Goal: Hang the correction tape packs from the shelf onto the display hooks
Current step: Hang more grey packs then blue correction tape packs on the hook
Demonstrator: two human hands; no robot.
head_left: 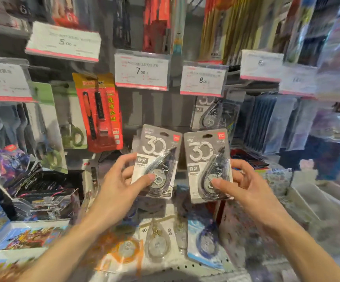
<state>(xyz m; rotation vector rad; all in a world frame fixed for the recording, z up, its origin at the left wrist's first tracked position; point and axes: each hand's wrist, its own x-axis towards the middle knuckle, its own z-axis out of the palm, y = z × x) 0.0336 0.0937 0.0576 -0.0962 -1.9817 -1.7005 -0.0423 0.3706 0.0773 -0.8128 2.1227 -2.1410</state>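
Observation:
My left hand (122,180) pinches a grey correction tape pack (157,153) marked "30", thumb on its clear blister, possibly with more packs stacked behind it. My right hand (244,186) pinches a second matching grey pack (205,157) beside it. Both packs are upright, held in front of the display wall below the price tags. Another grey pack (210,115) hangs on a hook under the 8.00 tag (202,80). More correction tape packs lie flat on the shelf below: an orange one (122,249), a clear one (157,239) and a blue one (205,241).
A 7.90 price tag (141,71) hangs above a bare grey wall section. A red pen pack (100,110) and green scissors packs (71,123) hang to the left. Card boxes (42,196) stand at left, blue sleeves (271,121) hang at right.

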